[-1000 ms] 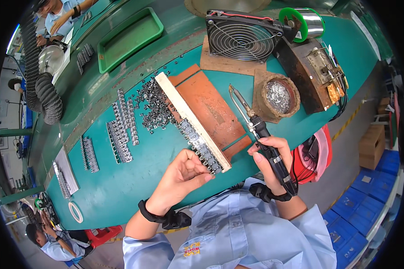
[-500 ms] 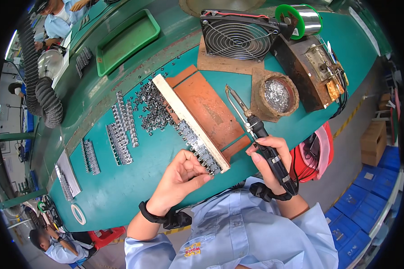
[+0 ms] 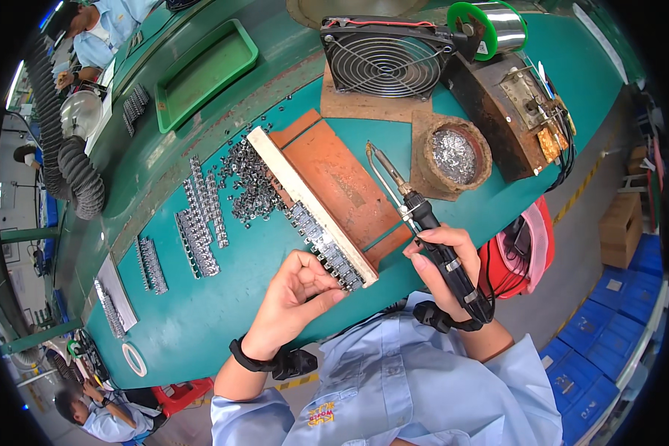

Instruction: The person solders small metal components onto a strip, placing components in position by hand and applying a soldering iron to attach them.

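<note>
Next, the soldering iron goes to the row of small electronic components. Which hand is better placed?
Probably the right: the right hand grips the soldering iron, while the left hand is at the near end of the row of small electronic components.

The left hand is holding the near end of a strip, which is lying along a white bar. The right hand is gripping an iron, its tip pointing away from the grip. Beyond the left grip a heap is lying; beyond the right grip a pot is standing, a fan sitting farther off.
</note>
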`<action>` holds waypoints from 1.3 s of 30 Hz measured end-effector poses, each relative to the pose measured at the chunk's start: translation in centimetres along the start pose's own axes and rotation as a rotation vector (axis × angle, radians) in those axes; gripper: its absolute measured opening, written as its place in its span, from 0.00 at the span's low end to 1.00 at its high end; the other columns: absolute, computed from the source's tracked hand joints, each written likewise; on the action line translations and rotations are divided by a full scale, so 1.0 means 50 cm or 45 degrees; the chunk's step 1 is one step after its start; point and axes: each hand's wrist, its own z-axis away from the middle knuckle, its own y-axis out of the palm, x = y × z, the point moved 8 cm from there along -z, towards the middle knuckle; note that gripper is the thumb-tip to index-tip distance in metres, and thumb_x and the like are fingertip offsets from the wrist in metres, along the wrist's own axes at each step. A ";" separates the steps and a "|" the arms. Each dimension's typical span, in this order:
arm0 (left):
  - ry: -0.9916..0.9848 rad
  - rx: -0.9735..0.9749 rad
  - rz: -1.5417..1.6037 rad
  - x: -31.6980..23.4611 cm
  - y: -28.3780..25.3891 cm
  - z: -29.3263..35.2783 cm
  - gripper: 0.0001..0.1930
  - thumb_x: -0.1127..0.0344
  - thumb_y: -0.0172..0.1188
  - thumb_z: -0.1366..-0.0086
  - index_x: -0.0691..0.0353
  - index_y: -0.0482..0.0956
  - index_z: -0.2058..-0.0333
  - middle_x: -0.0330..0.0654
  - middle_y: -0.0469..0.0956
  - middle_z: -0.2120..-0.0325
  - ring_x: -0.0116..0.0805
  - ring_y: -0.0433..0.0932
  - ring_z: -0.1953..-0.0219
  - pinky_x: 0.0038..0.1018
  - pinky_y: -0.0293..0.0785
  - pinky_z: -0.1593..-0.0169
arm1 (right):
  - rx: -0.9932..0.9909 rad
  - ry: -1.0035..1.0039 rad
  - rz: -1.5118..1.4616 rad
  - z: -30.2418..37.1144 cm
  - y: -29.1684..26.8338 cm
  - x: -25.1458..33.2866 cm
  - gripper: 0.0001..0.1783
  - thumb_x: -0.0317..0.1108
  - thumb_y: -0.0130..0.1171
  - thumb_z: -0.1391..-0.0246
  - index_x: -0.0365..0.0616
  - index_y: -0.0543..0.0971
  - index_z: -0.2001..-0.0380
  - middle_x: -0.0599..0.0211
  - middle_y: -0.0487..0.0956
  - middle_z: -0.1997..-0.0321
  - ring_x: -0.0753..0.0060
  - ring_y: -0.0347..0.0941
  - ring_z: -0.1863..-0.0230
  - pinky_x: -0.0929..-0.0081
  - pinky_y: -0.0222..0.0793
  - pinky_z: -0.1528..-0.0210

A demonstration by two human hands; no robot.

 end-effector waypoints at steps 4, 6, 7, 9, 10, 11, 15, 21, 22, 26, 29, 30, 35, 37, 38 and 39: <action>0.105 0.015 -0.260 -0.018 -0.002 0.013 0.15 0.84 0.55 0.46 0.62 0.61 0.65 0.40 0.74 0.71 0.26 0.75 0.64 0.22 0.72 0.59 | -0.010 0.002 0.049 0.001 0.001 0.006 0.15 0.19 0.53 0.52 0.40 0.65 0.60 0.60 0.73 0.70 0.71 0.72 0.67 0.76 0.67 0.64; 0.401 0.018 -0.496 -0.054 0.020 0.036 0.16 0.84 0.57 0.48 0.62 0.60 0.65 0.43 0.76 0.72 0.30 0.76 0.66 0.24 0.73 0.61 | -0.020 0.031 -0.023 0.011 0.004 0.011 0.17 0.19 0.56 0.54 0.40 0.65 0.60 0.59 0.74 0.70 0.71 0.73 0.67 0.75 0.68 0.64; 0.550 0.019 -0.611 -0.071 0.031 0.047 0.17 0.84 0.58 0.49 0.62 0.60 0.66 0.44 0.76 0.73 0.32 0.76 0.67 0.26 0.73 0.62 | -0.023 0.046 -0.058 0.013 0.007 0.016 0.17 0.19 0.57 0.55 0.40 0.65 0.61 0.58 0.75 0.70 0.71 0.73 0.67 0.74 0.69 0.64; 0.696 0.045 -0.667 -0.088 0.045 0.057 0.16 0.84 0.58 0.49 0.63 0.61 0.67 0.45 0.77 0.73 0.33 0.77 0.67 0.27 0.74 0.62 | 0.055 -0.020 -0.076 0.014 0.029 0.043 0.18 0.19 0.58 0.56 0.40 0.66 0.61 0.57 0.76 0.70 0.70 0.73 0.68 0.74 0.70 0.65; 0.839 0.066 -0.722 -0.102 0.056 0.067 0.15 0.83 0.59 0.50 0.63 0.63 0.68 0.46 0.78 0.74 0.35 0.77 0.68 0.28 0.74 0.62 | 0.135 -0.084 -0.096 0.011 0.048 0.065 0.19 0.20 0.59 0.56 0.40 0.66 0.61 0.57 0.77 0.69 0.70 0.74 0.69 0.73 0.70 0.66; 0.982 0.088 -0.775 -0.114 0.066 0.079 0.14 0.83 0.59 0.50 0.64 0.64 0.69 0.47 0.78 0.74 0.36 0.77 0.68 0.29 0.74 0.63 | 0.216 -0.147 -0.115 0.011 0.066 0.083 0.20 0.20 0.61 0.57 0.41 0.66 0.61 0.56 0.78 0.69 0.69 0.74 0.69 0.73 0.71 0.67; 0.992 0.078 -0.990 -0.128 0.081 0.090 0.08 0.81 0.61 0.51 0.65 0.70 0.75 0.46 0.79 0.74 0.36 0.77 0.69 0.30 0.75 0.62 | 0.281 -0.215 -0.087 0.004 0.099 0.112 0.22 0.21 0.64 0.60 0.42 0.67 0.61 0.57 0.79 0.69 0.68 0.75 0.71 0.74 0.71 0.71; 1.235 0.099 -0.986 -0.128 0.082 0.111 0.14 0.81 0.62 0.51 0.65 0.67 0.67 0.47 0.78 0.72 0.39 0.77 0.70 0.31 0.77 0.64 | 0.249 -0.214 -0.054 0.006 0.105 0.125 0.21 0.22 0.64 0.60 0.43 0.68 0.62 0.60 0.79 0.70 0.68 0.75 0.72 0.76 0.70 0.72; 1.246 0.103 -0.980 -0.129 0.083 0.113 0.14 0.81 0.62 0.51 0.65 0.67 0.67 0.47 0.78 0.72 0.40 0.77 0.70 0.31 0.77 0.64 | 0.243 -0.220 -0.055 0.006 0.105 0.126 0.21 0.22 0.64 0.60 0.43 0.68 0.62 0.61 0.79 0.70 0.68 0.75 0.72 0.76 0.70 0.72; 1.249 0.133 -0.949 -0.127 0.082 0.113 0.15 0.81 0.62 0.51 0.66 0.67 0.66 0.47 0.78 0.71 0.39 0.77 0.71 0.31 0.77 0.64 | 0.249 -0.245 -0.018 0.010 0.104 0.128 0.20 0.23 0.65 0.60 0.43 0.69 0.63 0.62 0.79 0.71 0.68 0.75 0.72 0.76 0.70 0.72; 1.245 0.154 -0.930 -0.126 0.084 0.112 0.15 0.81 0.62 0.51 0.65 0.66 0.66 0.47 0.78 0.71 0.39 0.77 0.71 0.31 0.77 0.64 | 0.261 -0.253 -0.007 0.011 0.104 0.127 0.21 0.23 0.65 0.61 0.44 0.69 0.63 0.62 0.79 0.71 0.68 0.75 0.72 0.76 0.70 0.72; 1.245 0.158 -0.923 -0.126 0.085 0.112 0.15 0.81 0.62 0.51 0.65 0.66 0.66 0.47 0.78 0.71 0.39 0.77 0.71 0.31 0.77 0.64 | 0.270 -0.251 -0.015 0.011 0.105 0.126 0.21 0.22 0.65 0.61 0.44 0.69 0.63 0.62 0.79 0.71 0.68 0.75 0.72 0.76 0.70 0.72; 1.276 0.148 -0.934 -0.128 0.089 0.115 0.15 0.81 0.62 0.51 0.64 0.66 0.67 0.47 0.78 0.72 0.39 0.77 0.72 0.31 0.77 0.65 | 0.216 -0.302 -0.114 0.014 0.102 0.121 0.21 0.18 0.64 0.63 0.40 0.72 0.62 0.66 0.78 0.67 0.74 0.69 0.77 0.81 0.65 0.76; 1.233 0.116 -0.922 -0.126 0.086 0.113 0.11 0.80 0.62 0.52 0.65 0.69 0.72 0.46 0.79 0.73 0.38 0.77 0.72 0.30 0.77 0.64 | 0.209 -0.309 -0.112 0.012 0.104 0.122 0.21 0.18 0.64 0.63 0.40 0.72 0.62 0.66 0.78 0.67 0.74 0.68 0.78 0.81 0.65 0.76; 1.190 0.084 -0.909 -0.124 0.083 0.111 0.08 0.80 0.62 0.53 0.65 0.71 0.77 0.45 0.79 0.74 0.37 0.77 0.72 0.30 0.76 0.64 | 0.202 -0.316 -0.110 0.011 0.104 0.123 0.21 0.18 0.64 0.63 0.40 0.72 0.61 0.67 0.78 0.68 0.75 0.68 0.78 0.82 0.64 0.76; 1.147 0.053 -0.896 -0.122 0.079 0.107 0.06 0.80 0.62 0.53 0.65 0.74 0.82 0.44 0.79 0.75 0.36 0.76 0.72 0.29 0.76 0.64 | 0.195 -0.322 -0.108 0.010 0.104 0.123 0.21 0.18 0.64 0.63 0.40 0.72 0.61 0.67 0.78 0.68 0.75 0.67 0.79 0.82 0.64 0.77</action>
